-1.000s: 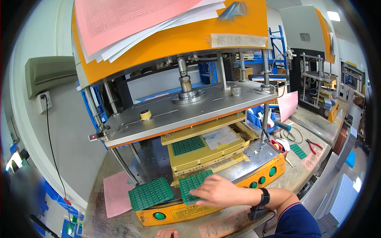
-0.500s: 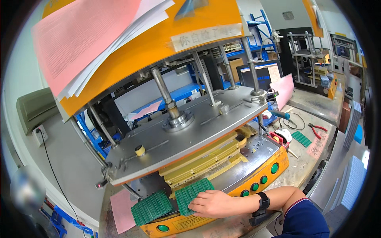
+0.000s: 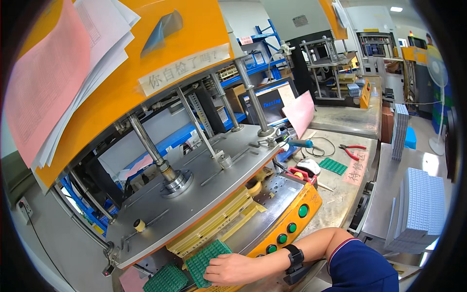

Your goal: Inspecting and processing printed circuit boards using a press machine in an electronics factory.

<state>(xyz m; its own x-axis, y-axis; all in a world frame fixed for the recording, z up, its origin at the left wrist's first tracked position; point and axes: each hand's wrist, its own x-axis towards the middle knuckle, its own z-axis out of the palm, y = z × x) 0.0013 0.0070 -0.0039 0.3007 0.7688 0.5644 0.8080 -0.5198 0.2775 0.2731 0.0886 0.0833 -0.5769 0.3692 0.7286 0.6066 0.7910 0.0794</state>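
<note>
My right hand [image 3: 232, 269] comes in from the lower right, a black strap [image 3: 295, 258] round its wrist. Its fingers bend over the right edge of a green circuit board panel [image 3: 206, 258] and grip it. That panel lies tilted at the front of the press, against the yellow fixture [image 3: 214, 219] under the metal plate [image 3: 219, 168]. Just left of it rest more green panels [image 3: 166, 279], partly cut off by the lower rim of the picture. My left hand is out of view.
Green buttons [image 3: 292, 228] line the press's orange front. On the bench at right lie a small green board [image 3: 333, 166], red-handled pliers [image 3: 354, 152] and a white mouse [image 3: 309, 167]. A monitor [image 3: 270, 103] stands behind. Stacked pale-blue panels [image 3: 421, 202] sit further right.
The view has swung to the right, so the press and the boards appear further left and lower. My right hand stays on the same green panel.
</note>
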